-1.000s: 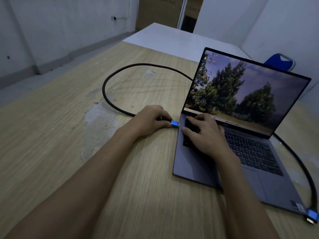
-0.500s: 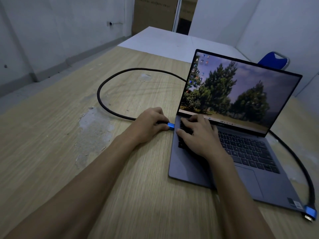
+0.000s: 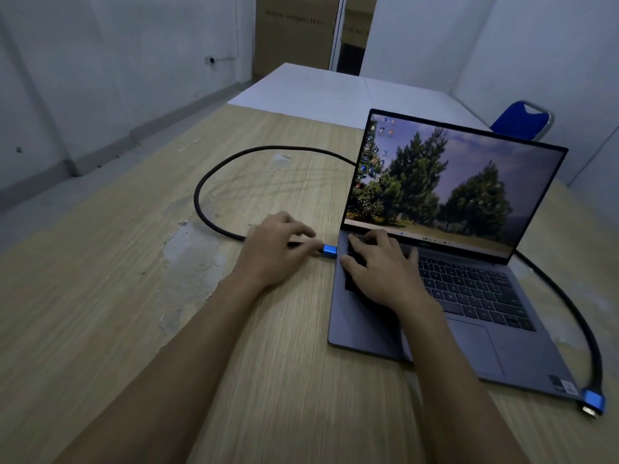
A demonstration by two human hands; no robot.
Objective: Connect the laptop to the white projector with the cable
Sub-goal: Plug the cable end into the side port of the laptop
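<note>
An open grey laptop [image 3: 475,296] with a lit screen showing trees stands on the wooden table. A black braided cable [image 3: 214,182] loops from behind the screen round to the laptop's left side. My left hand [image 3: 278,249] pinches the cable just behind its blue plug [image 3: 330,252], which touches the laptop's left edge. My right hand [image 3: 382,266] lies flat on the left part of the keyboard, fingers spread. The cable's other blue plug [image 3: 593,402] lies loose at the laptop's front right corner. No white projector is in view.
The wooden table [image 3: 100,313] has a patch of peeled veneer [image 3: 191,252] left of my left hand. A white table [image 3: 328,92] adjoins the far end. A blue chair [image 3: 522,120] stands behind the laptop near the wall.
My left hand has pushed the blue plug rightward, closing the small gap to the laptop's left edge. My right hand stays on the keyboard. The view has shifted slightly.
</note>
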